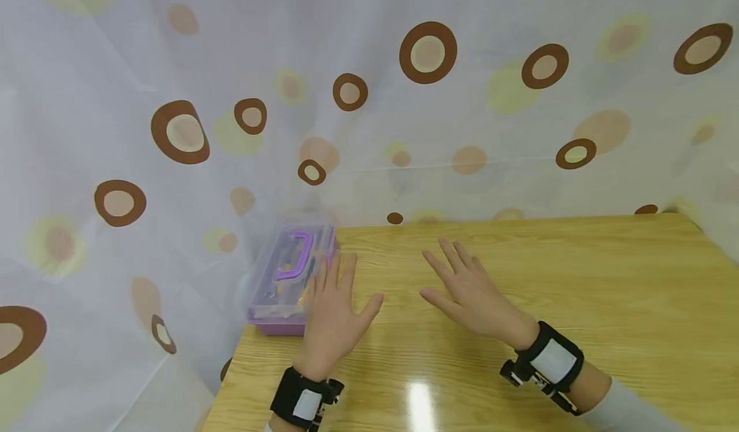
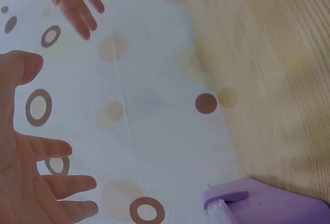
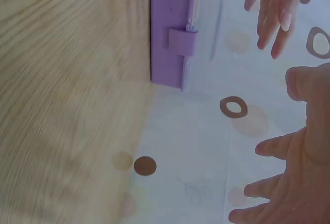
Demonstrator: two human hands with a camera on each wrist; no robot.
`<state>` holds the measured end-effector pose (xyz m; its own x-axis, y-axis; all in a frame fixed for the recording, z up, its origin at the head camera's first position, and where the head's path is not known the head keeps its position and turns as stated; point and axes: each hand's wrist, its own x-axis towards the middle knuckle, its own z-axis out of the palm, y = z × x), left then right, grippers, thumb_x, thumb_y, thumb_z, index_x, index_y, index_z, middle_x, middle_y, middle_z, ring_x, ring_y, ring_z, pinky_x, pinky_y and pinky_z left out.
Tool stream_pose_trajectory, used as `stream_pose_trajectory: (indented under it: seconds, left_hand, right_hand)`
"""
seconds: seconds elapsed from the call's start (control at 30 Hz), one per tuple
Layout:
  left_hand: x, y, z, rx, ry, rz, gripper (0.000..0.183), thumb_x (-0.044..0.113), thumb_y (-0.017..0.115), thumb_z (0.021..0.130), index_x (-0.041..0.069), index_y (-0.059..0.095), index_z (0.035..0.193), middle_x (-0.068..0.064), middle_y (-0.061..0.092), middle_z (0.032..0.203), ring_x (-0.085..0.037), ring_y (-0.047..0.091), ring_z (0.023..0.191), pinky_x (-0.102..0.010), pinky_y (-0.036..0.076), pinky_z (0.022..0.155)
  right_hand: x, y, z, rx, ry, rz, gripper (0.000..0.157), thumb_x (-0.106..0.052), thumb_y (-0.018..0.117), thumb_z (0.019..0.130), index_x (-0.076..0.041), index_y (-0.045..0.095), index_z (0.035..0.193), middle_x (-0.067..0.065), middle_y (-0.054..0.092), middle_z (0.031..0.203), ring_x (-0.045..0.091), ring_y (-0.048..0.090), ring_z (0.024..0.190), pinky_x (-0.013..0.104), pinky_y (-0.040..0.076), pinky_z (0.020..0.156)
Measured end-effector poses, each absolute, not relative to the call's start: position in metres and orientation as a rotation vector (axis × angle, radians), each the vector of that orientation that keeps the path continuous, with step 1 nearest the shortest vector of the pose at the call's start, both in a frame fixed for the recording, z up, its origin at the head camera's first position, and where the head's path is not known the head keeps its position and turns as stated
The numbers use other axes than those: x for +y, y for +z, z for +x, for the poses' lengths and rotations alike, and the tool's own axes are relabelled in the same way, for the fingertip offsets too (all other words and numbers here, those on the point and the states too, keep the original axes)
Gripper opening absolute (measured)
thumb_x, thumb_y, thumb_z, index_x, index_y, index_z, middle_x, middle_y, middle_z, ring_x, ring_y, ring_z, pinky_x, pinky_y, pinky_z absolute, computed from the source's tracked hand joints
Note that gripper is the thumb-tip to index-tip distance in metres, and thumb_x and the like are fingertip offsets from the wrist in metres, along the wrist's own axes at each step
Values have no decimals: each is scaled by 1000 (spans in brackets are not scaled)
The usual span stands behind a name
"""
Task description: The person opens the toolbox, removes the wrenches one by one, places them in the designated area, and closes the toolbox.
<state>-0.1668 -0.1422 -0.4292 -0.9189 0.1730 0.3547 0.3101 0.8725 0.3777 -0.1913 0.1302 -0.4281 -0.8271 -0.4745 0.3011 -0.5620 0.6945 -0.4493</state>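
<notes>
A purple plastic box with a clear lid and a purple carry handle stands at the table's left end. Small items, some orange, show dimly through the lid. My left hand is held with fingers spread in front of the box's right side, overlapping it in the head view; both wrist views show it apart from the box. Farther right, my right hand hovers over the wood with its fingers straight, holding nothing. In the right wrist view a purple latch sits on the box's side.
The wooden table stretches far to the right. Behind it and along the left hangs a pale curtain printed with brown rings and dots. Each wrist wears a black band with a small camera.
</notes>
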Motion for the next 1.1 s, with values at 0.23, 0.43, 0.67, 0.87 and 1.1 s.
stream_pose_trajectory:
  seconds: [0.23,0.43,0.67,0.87,1.1]
  left_hand:
    - [-171,-406,-164,-2698,-1031,-325,85,53,62,102,11,27,167,-21,21,172,-44,10,160,-74,18,120]
    - [-198,-399,-166,-2698,-1087,-267,84,55,58,104,9,26,166,-19,21,172,-46,9,160,-75,16,119]
    - [-233,-405,-169,-2653,-1197,-145,81,52,58,105,11,26,166,-18,25,171,-43,12,160,-70,20,122]
    - [-261,-415,-173,-2496,-1213,-123,69,39,61,105,12,36,163,-15,32,169,-40,17,160,-68,18,124]
    - [-281,-422,-175,-2455,-1225,-86,67,36,62,106,12,37,163,-15,34,169,-39,24,158,-64,21,125]
  right_hand:
    - [94,-429,-204,-2741,1042,928,70,-43,52,110,-5,31,164,32,12,170,56,5,156,79,9,118]
    - [60,-431,-213,-2754,1166,1002,70,-44,50,111,-5,29,165,29,6,172,54,1,157,75,10,121]
    - [22,-428,-213,-2711,1266,1083,69,-42,50,111,-6,27,166,28,5,172,51,0,158,74,13,121]
    - [-4,-434,-218,-2728,1229,1089,69,-44,47,111,-7,28,166,30,8,171,54,0,157,71,7,123]
    - [-26,-445,-222,-2739,1312,1067,70,-46,47,111,-6,28,166,29,6,172,51,-3,158,69,9,124]
